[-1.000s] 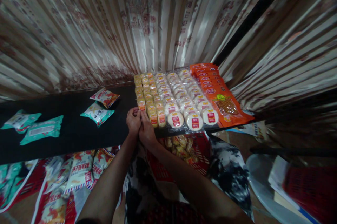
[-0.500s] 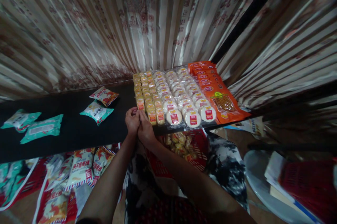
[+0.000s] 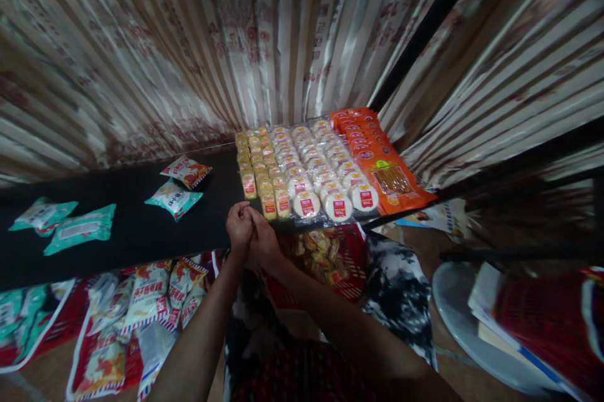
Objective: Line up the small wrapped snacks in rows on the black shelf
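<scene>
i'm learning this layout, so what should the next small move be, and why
Probably extend the leftmost yellow row toward the person by one pack: it stops short of the yellow row beside it, and the left hand and right hand meet right by that gap. Whether they hold anything cannot be told.

My left fingers and right fingers are curled together, so I cannot tell whether anything sits inside them. My right forearm covers part of the red basket below, while the bench runs out past the left edge and a dark red object past the right. The small lettering on the yellow packs is too blurred for me to read.
</scene>
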The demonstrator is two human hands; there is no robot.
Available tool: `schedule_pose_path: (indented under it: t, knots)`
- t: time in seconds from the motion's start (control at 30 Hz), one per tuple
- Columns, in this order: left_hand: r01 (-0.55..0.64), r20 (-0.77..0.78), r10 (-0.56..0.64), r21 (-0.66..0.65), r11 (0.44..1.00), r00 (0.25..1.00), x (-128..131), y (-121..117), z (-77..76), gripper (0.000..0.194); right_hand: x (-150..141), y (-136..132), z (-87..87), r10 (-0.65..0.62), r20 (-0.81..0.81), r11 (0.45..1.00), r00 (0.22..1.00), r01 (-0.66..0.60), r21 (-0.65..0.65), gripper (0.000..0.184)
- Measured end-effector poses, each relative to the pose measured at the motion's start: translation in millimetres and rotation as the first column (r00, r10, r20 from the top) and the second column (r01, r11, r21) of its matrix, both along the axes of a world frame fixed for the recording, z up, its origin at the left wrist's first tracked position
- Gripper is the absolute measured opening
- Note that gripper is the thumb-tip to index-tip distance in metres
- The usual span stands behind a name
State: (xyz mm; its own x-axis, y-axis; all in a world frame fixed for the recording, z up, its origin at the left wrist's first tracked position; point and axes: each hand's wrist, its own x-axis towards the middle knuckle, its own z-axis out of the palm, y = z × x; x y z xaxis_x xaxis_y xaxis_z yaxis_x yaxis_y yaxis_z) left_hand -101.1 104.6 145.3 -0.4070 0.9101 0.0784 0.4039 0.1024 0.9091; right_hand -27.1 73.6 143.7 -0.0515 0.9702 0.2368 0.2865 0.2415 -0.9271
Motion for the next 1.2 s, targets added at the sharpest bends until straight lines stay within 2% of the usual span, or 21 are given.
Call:
schedule_pose_path:
  t: [0.33,0.5,0.63,0.7,0.8,0.9,1.0,1.1,1.2]
  knots:
    - [0.079,-0.141,-0.069,0.066,0.995,0.988,30,-47,5.2,0.025,36,-45,0.1,0.000,-0.023,0.997,1.000,0.002,0.076,0.040]
    - [0.089,-0.162,-0.075,0.079,0.993,0.984,44,-71,-0.8,0.023,53,-69,-9.1,-0.002,0.038,0.992,0.999,-0.003,0.122,0.046]
    - [0.102,-0.158,-0.088,0.086,0.991,0.984,53,-85,-9.6,0.021,64,-84,-23.1,0.009,0.108,0.993,0.994,-0.021,0.114,0.050]
    - [0.134,-0.151,-0.126,0.043,0.990,0.980,58,-90,-14.0,0.021,70,-90,-34.1,-0.008,0.142,0.995,0.990,-0.005,0.097,0.050]
    - [0.186,-0.141,-0.204,-0.128,0.974,0.969,67,-96,-21.6,0.024,81,-96,-54.1,-0.018,0.192,0.999,0.981,0.012,0.032,0.049]
    - [0.247,-0.095,-0.292,-0.331,0.911,0.952,76,-99,-32.4,0.030,93,-97,-73.0,0.035,0.252,0.996,0.967,-0.012,-0.090,0.051]
    - [0.322,-0.025,-0.376,-0.469,0.823,0.926,85,-101,-45.5,0.034,105,-95,-86.4,0.114,0.339,0.969,0.934,-0.029,-0.247,0.050]
    - [0.386,0.015,-0.440,-0.509,0.769,0.898,93,-104,-57.8,0.036,117,-91,-95.9,0.159,0.415,0.944,0.896,-0.015,-0.328,0.044]
    - [0.434,0.046,-0.474,-0.489,0.757,0.879,100,-106,-69.2,0.034,129,-82,-106.9,0.123,0.482,0.951,0.867,0.036,-0.307,0.039]
